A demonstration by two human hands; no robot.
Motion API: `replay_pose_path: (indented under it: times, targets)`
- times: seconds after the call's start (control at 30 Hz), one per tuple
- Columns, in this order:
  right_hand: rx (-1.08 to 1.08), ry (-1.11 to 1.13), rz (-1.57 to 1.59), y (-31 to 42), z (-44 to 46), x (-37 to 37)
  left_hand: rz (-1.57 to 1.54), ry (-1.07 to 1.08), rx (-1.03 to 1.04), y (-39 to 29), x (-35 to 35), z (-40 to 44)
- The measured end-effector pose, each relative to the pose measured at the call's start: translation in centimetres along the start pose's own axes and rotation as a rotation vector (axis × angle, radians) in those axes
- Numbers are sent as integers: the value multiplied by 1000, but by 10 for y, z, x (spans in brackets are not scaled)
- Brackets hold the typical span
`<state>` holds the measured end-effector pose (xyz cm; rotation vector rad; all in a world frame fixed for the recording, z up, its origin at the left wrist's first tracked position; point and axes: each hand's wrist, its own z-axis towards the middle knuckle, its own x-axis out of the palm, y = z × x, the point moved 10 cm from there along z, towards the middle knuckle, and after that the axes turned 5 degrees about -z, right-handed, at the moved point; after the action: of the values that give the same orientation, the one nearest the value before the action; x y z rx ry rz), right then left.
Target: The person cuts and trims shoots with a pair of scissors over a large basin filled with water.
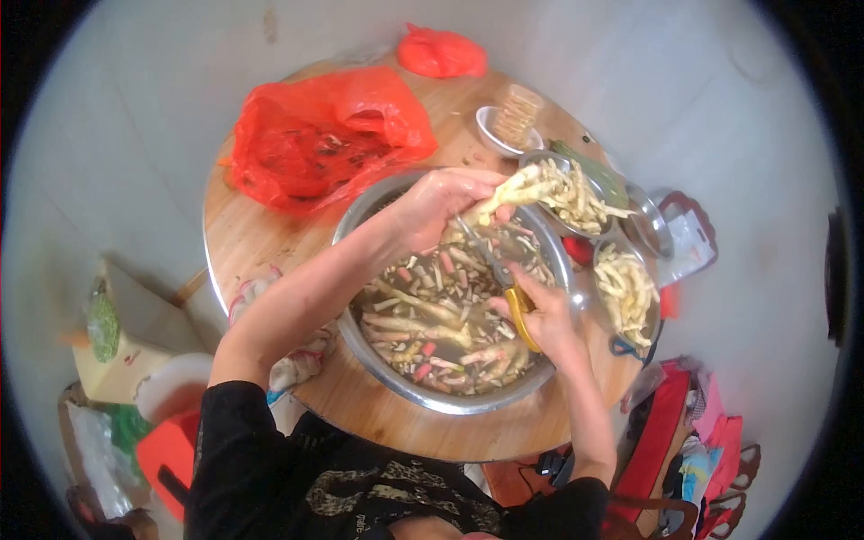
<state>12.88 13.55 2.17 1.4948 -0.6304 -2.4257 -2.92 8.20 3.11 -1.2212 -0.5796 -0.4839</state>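
Note:
Over a large metal basin, my left hand is closed around a pale chicken foot. Scissors with yellow handles sit in my right hand, their blades pointing up and left, close under my left hand. Cloudy water fills the basin, with several chicken feet and many small whitish and pink bits in it. Beyond the basin, a metal bowl is heaped with pale chicken feet. More chicken feet fill another bowl at the right.
A red plastic bag lies open at the table's back left, and a smaller red bag behind it. A white bowl bears a stacked packet. Cloth hangs at the left table edge.

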Motion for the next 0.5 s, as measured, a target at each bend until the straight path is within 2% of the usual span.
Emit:
replay_pose_path:
  times: [0.03, 0.1, 0.13, 0.2, 0.23, 0.3, 0.37, 0.47, 0.5]
  targets:
    - [-4, 3, 2, -1, 1, -1, -6, 43, -38, 3, 3, -1]
    - [160, 264, 347, -19, -2, 19, -14, 77, -74, 7, 8, -6]
    - [333, 479, 380, -20, -5, 22, 148, 51, -59, 6, 10, -7]
    - [403, 539, 448, -18, -9, 10, 444, 4, -40, 6, 13, -3]
    - [471, 600, 513, -21, -16, 13, 440, 4, -43, 5, 15, -4]
    - [463, 568, 495, -28, -22, 9, 435, -73, -54, -5, 15, -12]
    - [361, 433, 537, -32, -19, -2, 361, -68, -93, -5, 10, -13]
    - [293, 365, 532, -44, -25, -5, 466, 12, -106, 1, 10, -10]
    - [280, 404, 480, -45, -27, -3, 475, 23, -124, 4, 9, -9]
